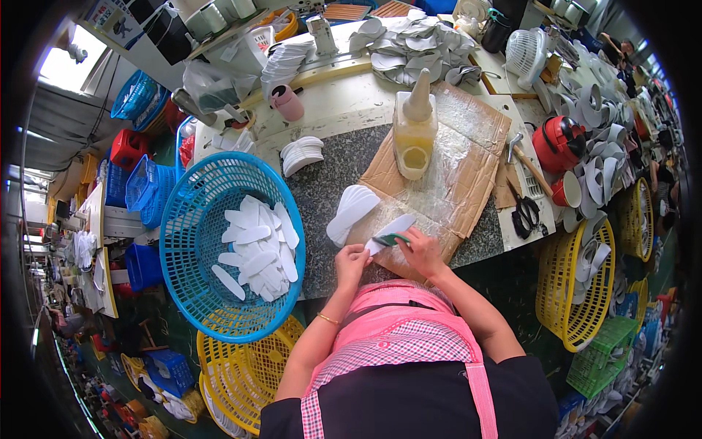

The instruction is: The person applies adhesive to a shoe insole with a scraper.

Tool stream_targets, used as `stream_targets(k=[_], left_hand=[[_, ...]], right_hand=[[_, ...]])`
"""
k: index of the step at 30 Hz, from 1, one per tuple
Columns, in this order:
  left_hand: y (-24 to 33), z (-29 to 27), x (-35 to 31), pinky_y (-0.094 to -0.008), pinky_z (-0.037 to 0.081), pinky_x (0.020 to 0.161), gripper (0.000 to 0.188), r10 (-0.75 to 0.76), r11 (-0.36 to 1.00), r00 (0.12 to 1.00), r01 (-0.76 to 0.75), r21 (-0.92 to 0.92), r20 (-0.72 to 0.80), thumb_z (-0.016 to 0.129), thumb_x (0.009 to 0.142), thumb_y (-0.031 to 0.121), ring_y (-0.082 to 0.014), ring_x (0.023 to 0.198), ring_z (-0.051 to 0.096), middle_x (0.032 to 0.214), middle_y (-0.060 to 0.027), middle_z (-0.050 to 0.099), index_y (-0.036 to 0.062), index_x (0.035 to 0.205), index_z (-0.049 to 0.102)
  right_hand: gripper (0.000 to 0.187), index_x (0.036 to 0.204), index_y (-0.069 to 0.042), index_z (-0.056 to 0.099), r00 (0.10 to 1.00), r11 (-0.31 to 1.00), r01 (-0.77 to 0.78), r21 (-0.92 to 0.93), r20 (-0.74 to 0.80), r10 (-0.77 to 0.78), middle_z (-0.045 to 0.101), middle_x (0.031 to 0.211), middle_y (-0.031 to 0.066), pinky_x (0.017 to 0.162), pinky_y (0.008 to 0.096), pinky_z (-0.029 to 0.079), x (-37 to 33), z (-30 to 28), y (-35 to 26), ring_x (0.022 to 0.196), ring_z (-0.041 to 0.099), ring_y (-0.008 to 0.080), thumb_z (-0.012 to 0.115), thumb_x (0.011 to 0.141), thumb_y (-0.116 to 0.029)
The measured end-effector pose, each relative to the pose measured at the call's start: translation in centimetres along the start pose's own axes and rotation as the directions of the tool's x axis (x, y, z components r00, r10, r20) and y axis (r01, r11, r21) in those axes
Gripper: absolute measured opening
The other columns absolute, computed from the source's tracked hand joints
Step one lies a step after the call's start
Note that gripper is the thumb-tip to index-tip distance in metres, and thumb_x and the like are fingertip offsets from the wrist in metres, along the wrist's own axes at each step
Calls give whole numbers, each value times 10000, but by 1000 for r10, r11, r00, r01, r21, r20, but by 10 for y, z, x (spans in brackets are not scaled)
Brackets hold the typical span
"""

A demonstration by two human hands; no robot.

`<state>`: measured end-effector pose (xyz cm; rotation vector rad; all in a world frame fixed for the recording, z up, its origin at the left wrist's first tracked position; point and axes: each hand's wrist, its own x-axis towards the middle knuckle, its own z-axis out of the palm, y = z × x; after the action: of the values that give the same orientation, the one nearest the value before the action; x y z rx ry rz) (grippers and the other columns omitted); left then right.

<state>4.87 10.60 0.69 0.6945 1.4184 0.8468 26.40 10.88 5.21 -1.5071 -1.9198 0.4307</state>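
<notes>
A single white insole-shaped piece [395, 226] lies aslant at the near edge of a glue-smeared cardboard sheet [468, 157]. My left hand [352, 263] pinches its near end between thumb and fingers. In my right hand [423, 252] is a small flat green spreader [391, 239], its edge resting on the piece. The fingers hide part of it. Just left of the piece, a fanned stack of white insoles [353, 212] sits partly on the cardboard. Beyond it, a clear squeeze bottle of yellowish glue [414, 132] stands upright with a pale nozzle.
A blue basket [172, 219] with loose white pieces stands at left, above a yellow basket [241, 373]. Another insole stack [301, 155] and a pink cup-like container [287, 103] lie farther back. Right of the cardboard are black scissors [526, 215], a hammer [532, 170] and a red pot [559, 140].
</notes>
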Motion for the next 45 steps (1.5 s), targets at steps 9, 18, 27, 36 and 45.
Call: stream_targets(k=[9, 18, 27, 36, 45], left_hand=[[11, -2, -12, -257, 554, 652, 310, -235, 962, 963, 211, -174, -133, 521, 1037, 251, -213, 765, 713, 1008, -201, 714, 33, 1213, 387], [18, 0, -18, -264, 522, 733, 566, -53, 994, 987, 67, 90, -150, 774, 853, 139, -172, 819, 687, 930, -181, 728, 1, 1192, 342], [93, 20, -31, -227, 496, 639, 480, 405, 914, 913, -404, 45, -37, 779, 812, -48, -111, 686, 645, 839, -129, 731, 67, 1011, 358], [65, -5, -8, -324, 434, 674, 80, 599, -256, 180, -881, 399, 781, 616, 798, 117, -175, 752, 555, 675, -7, 510, 118, 835, 545], [38, -3, 0, -318, 393, 650, 107, 562, -327, 173, -851, 410, 809, 627, 812, 157, -148, 734, 545, 650, 19, 494, 141, 797, 523]], right_hand=[[156, 1001, -148, 698, 991, 991, 131, -25, 27, -130, 603, 781, 79, 553, 387, 514, -6, 0, -16, 631, 644, 296, 699, 846, -143], [107, 989, -124, 690, 949, 945, -201, -258, -290, 123, 597, 798, 78, 581, 410, 503, 7, -28, 25, 681, 648, 302, 682, 896, -176], [117, 1029, -136, 707, 844, 934, -356, 6, -426, 325, 642, 885, 63, 594, 414, 500, 65, -44, 52, 719, 665, 300, 646, 941, -186], [111, 986, -116, 724, 890, 947, -319, -31, -354, 288, 625, 841, 92, 625, 404, 491, 99, -42, 47, 718, 647, 310, 664, 926, -187], [118, 969, -105, 701, 998, 998, -13, -54, 57, 16, 611, 797, 88, 557, 416, 509, 1, -23, 11, 661, 646, 303, 696, 883, -186]])
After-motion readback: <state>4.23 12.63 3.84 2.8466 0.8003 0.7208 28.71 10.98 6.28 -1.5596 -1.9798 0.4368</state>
